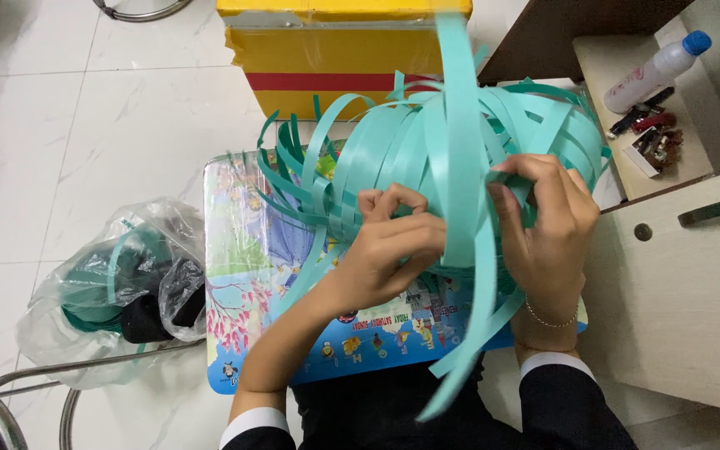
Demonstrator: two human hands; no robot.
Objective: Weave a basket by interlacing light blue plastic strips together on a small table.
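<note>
A rounded, half-woven basket of teal plastic strips (393, 146) lies on a small colourful printed table (239, 250), with loose strip ends sticking out on all sides. My left hand (389, 246) presses against the basket's near side and pinches strips between thumb and fingers. My right hand (543, 221) grips strips on the basket's right side, and one long strip (464, 175) runs between the two hands and down towards my lap. A thin bracelet sits on my right wrist.
A clear plastic bag (114, 287) with more teal strip and dark items lies on the tiled floor at left. A yellow box with a red stripe (327, 58) stands behind the table. At right is a light wooden cabinet (685, 292); a white bottle with a blue cap (656, 71) lies on its shelf.
</note>
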